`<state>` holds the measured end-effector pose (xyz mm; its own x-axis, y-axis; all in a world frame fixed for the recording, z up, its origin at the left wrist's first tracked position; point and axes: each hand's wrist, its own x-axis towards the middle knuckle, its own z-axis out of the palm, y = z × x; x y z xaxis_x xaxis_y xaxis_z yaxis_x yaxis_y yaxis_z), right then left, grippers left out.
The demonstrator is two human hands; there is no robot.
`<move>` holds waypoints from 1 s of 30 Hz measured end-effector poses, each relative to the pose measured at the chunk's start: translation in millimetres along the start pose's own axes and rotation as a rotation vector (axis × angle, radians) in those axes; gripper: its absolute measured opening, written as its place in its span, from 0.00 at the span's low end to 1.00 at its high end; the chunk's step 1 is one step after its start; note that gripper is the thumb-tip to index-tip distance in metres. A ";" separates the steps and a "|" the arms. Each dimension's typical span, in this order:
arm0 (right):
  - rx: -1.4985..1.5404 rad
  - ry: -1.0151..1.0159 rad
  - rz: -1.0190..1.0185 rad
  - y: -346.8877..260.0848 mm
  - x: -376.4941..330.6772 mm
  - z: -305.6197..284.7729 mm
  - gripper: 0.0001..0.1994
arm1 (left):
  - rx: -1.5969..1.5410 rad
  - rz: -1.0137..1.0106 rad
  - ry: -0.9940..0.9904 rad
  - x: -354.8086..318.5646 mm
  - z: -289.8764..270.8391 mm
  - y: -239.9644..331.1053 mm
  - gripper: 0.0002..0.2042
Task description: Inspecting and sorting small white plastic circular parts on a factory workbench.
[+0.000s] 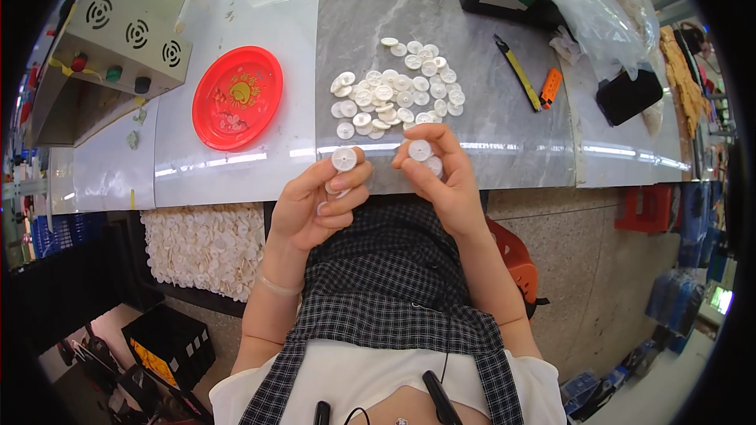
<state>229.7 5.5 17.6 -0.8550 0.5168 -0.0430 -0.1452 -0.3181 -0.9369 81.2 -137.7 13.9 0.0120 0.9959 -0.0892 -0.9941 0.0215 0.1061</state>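
My left hand [323, 198] is closed at the table's front edge. Its thumb and forefinger pinch a round white plastic disc [344, 159] with a spoked face, and more white discs show between the lower fingers. A short way to the right, my right hand [442, 177] is closed on white plastic discs [420, 150], two of which show between thumb and fingers. The hands are apart from each other. Just beyond them a loose pile of similar white discs [383, 93] is spread over the grey marbled tabletop [370, 8].
On the left are a red plate [264, 122] and a metal box with knobs [118, 47]. To the right lie a yellow-black cutter knife [518, 71], an orange tool [551, 88] and a black case [629, 97]. A bin of white discs [205, 252] stands below the table's edge.
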 end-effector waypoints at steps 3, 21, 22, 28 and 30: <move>0.125 0.032 0.012 3.1 -0.8 -4.2 0.15 | -0.004 -0.013 -0.041 1.4 -2.6 -0.9 0.11; 0.202 -0.020 0.014 3.1 2.8 -10.0 0.10 | -0.078 -0.003 -0.019 2.5 -2.2 -4.0 0.11; 0.200 -0.020 0.013 2.4 2.8 -10.6 0.10 | -0.078 -0.004 -0.021 2.3 -0.5 -3.7 0.11; -0.473 0.064 -0.265 -0.6 25.4 -2.0 0.08 | 0.268 0.273 0.028 -0.9 10.4 16.7 0.10; -0.850 0.131 -0.340 -5.6 33.8 3.0 0.06 | 0.347 0.323 0.103 0.3 22.3 27.8 0.10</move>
<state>200.1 22.3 22.4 -0.7627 0.5778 0.2905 0.0809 0.5309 -0.8436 56.0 -134.9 38.9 -0.3195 0.9430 -0.0930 -0.8506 -0.2422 0.4668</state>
